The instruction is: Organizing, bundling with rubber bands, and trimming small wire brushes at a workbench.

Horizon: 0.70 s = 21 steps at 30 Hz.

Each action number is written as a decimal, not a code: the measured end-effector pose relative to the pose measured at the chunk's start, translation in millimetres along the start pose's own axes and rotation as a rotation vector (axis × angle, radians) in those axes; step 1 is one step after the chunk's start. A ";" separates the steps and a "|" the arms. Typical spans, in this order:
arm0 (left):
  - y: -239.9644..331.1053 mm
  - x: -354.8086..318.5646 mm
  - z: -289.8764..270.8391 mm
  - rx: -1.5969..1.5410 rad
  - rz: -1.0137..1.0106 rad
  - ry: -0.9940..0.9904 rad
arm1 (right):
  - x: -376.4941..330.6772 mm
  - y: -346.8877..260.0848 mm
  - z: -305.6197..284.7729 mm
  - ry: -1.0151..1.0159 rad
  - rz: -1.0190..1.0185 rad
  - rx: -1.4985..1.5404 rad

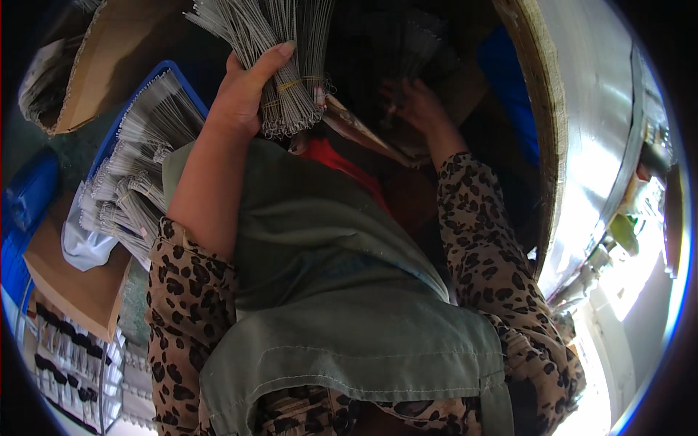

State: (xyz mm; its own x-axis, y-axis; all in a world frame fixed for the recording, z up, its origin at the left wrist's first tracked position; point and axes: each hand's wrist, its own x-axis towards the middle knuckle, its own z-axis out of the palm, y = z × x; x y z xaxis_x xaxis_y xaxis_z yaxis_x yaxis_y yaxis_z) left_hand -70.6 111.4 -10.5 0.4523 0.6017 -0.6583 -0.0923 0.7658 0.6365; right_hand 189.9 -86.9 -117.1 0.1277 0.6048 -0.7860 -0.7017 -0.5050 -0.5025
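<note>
My left hand is closed round bundles of thin grey metal wires, held upright in front of my apron at the top of the view. Small loops show at their lower ends, and a yellow band ties them. My right hand reaches into deep shadow on the right. Its fingers are dim, and I cannot make out whether they grip anything. Just above it, a faint bunch of similar wires shows in the dark. Between the hands, below the held wires, is a piece of cardboard.
To my left, a blue bin holds many more wire bundles, with a white plastic bag beside it. Cardboard boxes stand at the upper left. A thick board edge rises on the right beside a shiny pale surface.
</note>
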 end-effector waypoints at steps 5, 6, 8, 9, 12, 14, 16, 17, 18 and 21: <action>-2.1 1.8 -5.7 -0.010 -0.023 -0.021 | -0.8 2.0 6.8 -0.026 0.018 0.009; -2.2 1.4 -4.3 0.001 -0.008 -0.013 | -0.6 0.9 7.6 -0.020 0.008 0.016; -1.5 -0.2 -3.1 0.006 -0.014 -0.006 | 3.1 -3.8 12.5 0.005 -0.039 0.035; -1.2 -0.4 -3.5 0.006 -0.015 0.006 | 6.2 -6.2 15.4 0.025 -0.084 0.049; -0.1 3.2 -14.4 -0.030 -0.078 -0.057 | 18.8 -10.5 26.7 0.317 0.033 -0.091; -0.1 4.5 -9.0 -0.020 -0.056 -0.052 | 41.6 -4.2 23.1 0.324 0.121 -0.537; -0.6 2.1 -1.4 -0.007 -0.033 -0.039 | 66.8 10.1 30.1 0.327 -0.085 -1.302; -0.8 0.9 4.8 0.004 -0.008 0.007 | 78.6 18.8 44.0 0.336 -0.403 -1.595; -1.6 0.2 9.0 0.015 0.018 0.056 | 88.6 16.9 71.2 0.253 -0.397 -1.681; -2.6 0.6 16.2 0.011 0.037 0.034 | 99.2 2.9 94.6 0.179 -0.428 -1.784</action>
State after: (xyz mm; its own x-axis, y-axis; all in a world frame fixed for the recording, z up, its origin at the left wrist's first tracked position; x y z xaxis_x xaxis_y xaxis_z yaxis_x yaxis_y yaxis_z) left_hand -55.7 106.1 -6.0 0.4187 0.6367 -0.6475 -0.0989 0.7407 0.6645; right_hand 134.3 29.9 -162.5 0.2240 0.8475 -0.4812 0.8672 -0.3986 -0.2985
